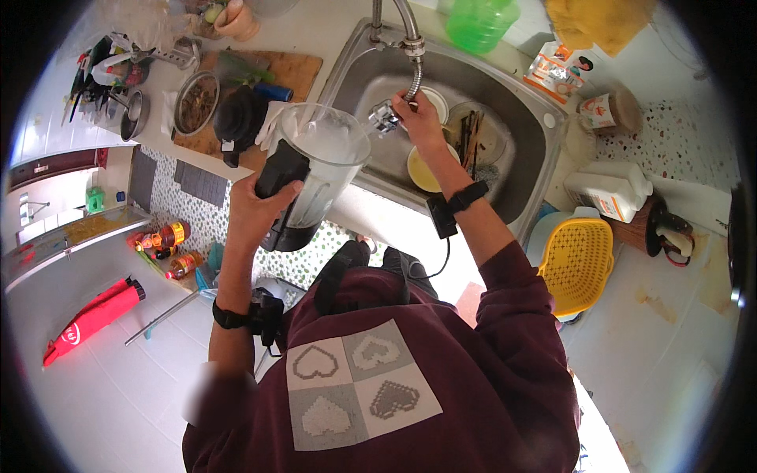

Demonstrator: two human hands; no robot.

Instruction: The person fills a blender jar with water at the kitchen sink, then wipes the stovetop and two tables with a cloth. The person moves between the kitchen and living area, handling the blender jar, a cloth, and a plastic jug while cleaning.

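My left hand grips the black handle of a clear blender jug, tilted with its wide mouth towards the sink. Its inside looks cloudy, and the base is black. With my right hand I hold a chrome spray head at the end of a flexible metal faucet hose. The spray head points at the jug's mouth; whether water flows I cannot tell. Below my right hand, the steel sink holds a yellow bowl, a white dish and several dark sticks.
Left of the sink, a wooden cutting board carries a black blender lid and a metal bowl of brown pieces. A green plastic container stands behind the sink. To the right are a white jug and a yellow basket.
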